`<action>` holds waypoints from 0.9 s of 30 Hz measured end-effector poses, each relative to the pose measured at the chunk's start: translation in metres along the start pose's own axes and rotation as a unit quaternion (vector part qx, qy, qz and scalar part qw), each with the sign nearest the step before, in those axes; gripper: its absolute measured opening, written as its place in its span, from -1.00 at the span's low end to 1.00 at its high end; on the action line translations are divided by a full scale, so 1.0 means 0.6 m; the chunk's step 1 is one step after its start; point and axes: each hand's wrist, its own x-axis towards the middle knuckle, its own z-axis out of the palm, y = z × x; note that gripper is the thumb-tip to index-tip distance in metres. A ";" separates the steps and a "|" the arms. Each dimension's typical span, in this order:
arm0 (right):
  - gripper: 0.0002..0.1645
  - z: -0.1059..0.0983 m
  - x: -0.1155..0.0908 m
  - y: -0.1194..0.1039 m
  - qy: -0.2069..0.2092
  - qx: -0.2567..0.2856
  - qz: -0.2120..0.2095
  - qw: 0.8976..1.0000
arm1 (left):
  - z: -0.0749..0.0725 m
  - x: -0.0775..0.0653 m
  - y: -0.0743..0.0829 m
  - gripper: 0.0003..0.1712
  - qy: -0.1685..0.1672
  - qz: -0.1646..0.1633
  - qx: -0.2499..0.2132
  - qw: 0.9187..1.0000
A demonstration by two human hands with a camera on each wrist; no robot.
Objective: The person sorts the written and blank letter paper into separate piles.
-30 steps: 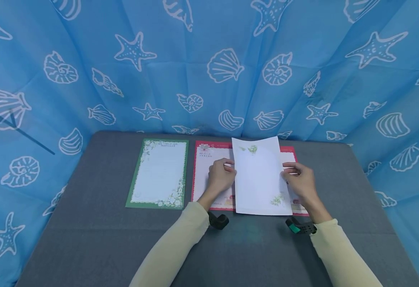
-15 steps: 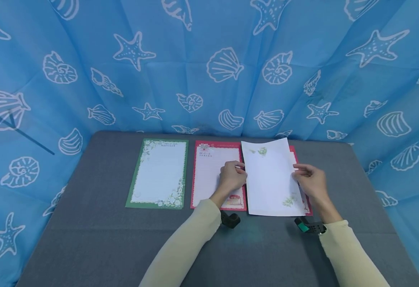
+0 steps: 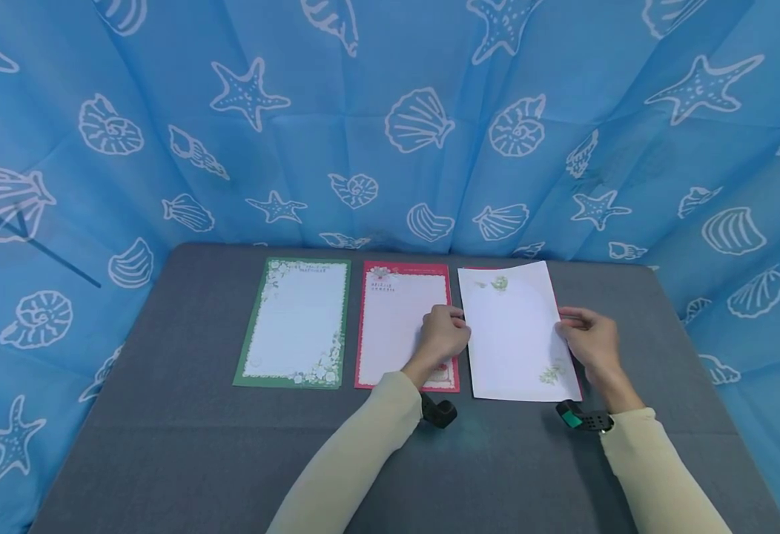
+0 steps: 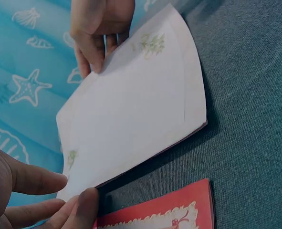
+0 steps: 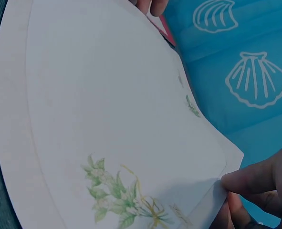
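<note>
A white sheet of letter paper (image 3: 513, 334) with pale green sprigs lies over a red-edged sheet (image 3: 578, 391) at the right, whose rim just peeks out. My left hand (image 3: 443, 334) pinches the white paper's left edge, and my right hand (image 3: 590, 343) pinches its right edge. In the right wrist view my right thumb (image 5: 250, 179) is on top of the paper, with fingers beneath. The paper bows slightly in both wrist views. Under my left wrist is a red-bordered letter sheet (image 3: 400, 319), partly hidden by that hand.
A green-bordered letter sheet (image 3: 296, 326) lies flat at the left of the row. All of them are on a grey cloth-covered table (image 3: 196, 445). A blue curtain (image 3: 377, 148) with shell prints hangs behind the far table edge.
Both hands have carried the white paper to the right, off the middle red-bordered sheet and onto the right-hand one. It now covers nearly all of that sheet.
</note>
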 end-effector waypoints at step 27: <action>-0.44 -0.012 -0.032 -0.048 -0.044 -0.045 0.061 0.996 | 0.022 -0.015 0.014 -0.55 -0.021 0.024 0.069 0.997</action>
